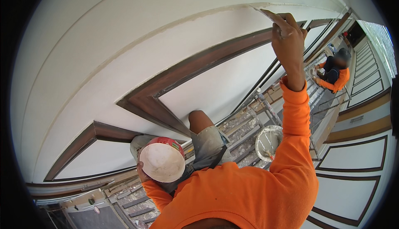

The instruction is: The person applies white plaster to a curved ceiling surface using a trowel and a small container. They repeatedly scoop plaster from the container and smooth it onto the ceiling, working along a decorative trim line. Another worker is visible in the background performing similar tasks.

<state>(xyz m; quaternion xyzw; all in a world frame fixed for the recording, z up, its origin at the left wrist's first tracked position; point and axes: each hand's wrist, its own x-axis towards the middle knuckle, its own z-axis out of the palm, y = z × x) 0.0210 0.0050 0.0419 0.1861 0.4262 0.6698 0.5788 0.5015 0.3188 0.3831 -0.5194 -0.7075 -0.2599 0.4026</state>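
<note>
The right hand [289, 37] grips a putty knife [266, 13] pressed on the white wall [124, 33] above. The left hand [143, 174] holds up a small tub [162, 160] (red outside, white paste inside) near the knees.

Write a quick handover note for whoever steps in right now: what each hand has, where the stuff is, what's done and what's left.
Right hand: raised, gripping a filling knife with its blade on the pale seam of the white wall.
Left hand: low, holding a tub of white filler against the knee.
Also here: a metal basin on the spattered scaffold planks; another person in orange sits further along.
Done: the seam left of the blade looks filled.
Left: the stretch right of the blade; I cannot tell whether it needs filler.
</note>
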